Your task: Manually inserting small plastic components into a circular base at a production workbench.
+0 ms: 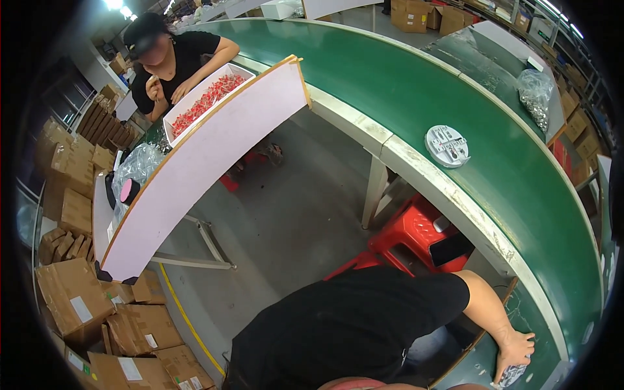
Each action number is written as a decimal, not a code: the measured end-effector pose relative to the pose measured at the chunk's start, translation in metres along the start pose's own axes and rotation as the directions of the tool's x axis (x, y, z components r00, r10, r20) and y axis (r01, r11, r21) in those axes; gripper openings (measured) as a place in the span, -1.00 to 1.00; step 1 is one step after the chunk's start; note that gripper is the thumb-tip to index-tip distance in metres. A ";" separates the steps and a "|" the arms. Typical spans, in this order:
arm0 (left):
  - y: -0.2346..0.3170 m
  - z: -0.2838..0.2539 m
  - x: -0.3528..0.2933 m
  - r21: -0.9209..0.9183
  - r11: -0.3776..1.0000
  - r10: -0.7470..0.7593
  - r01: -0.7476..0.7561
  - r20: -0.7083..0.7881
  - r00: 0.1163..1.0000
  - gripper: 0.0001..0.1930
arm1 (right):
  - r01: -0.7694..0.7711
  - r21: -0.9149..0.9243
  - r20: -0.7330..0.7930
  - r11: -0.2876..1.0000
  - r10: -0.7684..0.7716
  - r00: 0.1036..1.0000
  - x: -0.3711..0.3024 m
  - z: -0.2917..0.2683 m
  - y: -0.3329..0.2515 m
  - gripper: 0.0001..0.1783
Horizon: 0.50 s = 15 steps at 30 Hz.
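My left arm, in a black sleeve, reaches to the lower right. My left hand point(515, 351) rests palm down on the green worktable point(520, 311) there, its fingers curled over a grey-and-white piece point(512, 375). Most of this piece is hidden by the hand and the lower edge, so its kind cannot be made out. My right hand is out of view. On the green conveyor belt point(513, 172), away from my hand, lies a round white tray point(447, 146) with small parts in its compartments.
Another person point(172, 62) leans over a white box point(250, 70) of small red parts at the upper left. A pale panel point(214, 159) stands before them. Red plastic stools point(413, 227) stand beneath the belt's frame. Cardboard boxes point(75, 296) pile up at left.
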State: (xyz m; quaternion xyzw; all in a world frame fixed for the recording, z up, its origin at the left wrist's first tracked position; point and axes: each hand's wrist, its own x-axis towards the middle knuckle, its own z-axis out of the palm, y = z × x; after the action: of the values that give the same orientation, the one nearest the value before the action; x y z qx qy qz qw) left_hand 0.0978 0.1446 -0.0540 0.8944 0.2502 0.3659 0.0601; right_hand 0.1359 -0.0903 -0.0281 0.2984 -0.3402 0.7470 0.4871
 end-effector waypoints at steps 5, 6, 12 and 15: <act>0.017 -0.044 -0.014 -0.075 0.997 -0.001 -0.001 -0.031 1.000 -0.18 | -0.021 -0.652 -0.667 0.758 -0.560 0.492 0.009 0.056 0.023 -0.63; 0.017 -0.046 -0.014 -0.080 0.997 -0.009 0.008 -0.004 1.000 -0.15 | -0.020 -0.650 -0.669 0.760 -0.559 0.491 0.008 0.056 0.023 -0.63; -0.013 -0.008 -0.002 0.016 1.000 -0.004 0.003 0.014 1.000 0.07 | 0.049 -0.032 0.007 0.998 -0.049 0.999 0.005 -0.022 -0.001 -0.64; -0.011 0.005 0.002 -0.053 0.998 0.042 -0.040 0.036 0.999 0.10 | -0.014 0.045 0.172 0.999 0.006 0.985 -0.013 -0.014 -0.015 -0.65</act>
State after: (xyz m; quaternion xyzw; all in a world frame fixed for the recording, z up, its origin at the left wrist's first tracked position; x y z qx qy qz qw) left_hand 0.0980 0.1557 -0.0595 0.9039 0.2212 0.3570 0.0808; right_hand 0.1530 -0.0816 -0.0436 0.3710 -0.3650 0.7285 0.4454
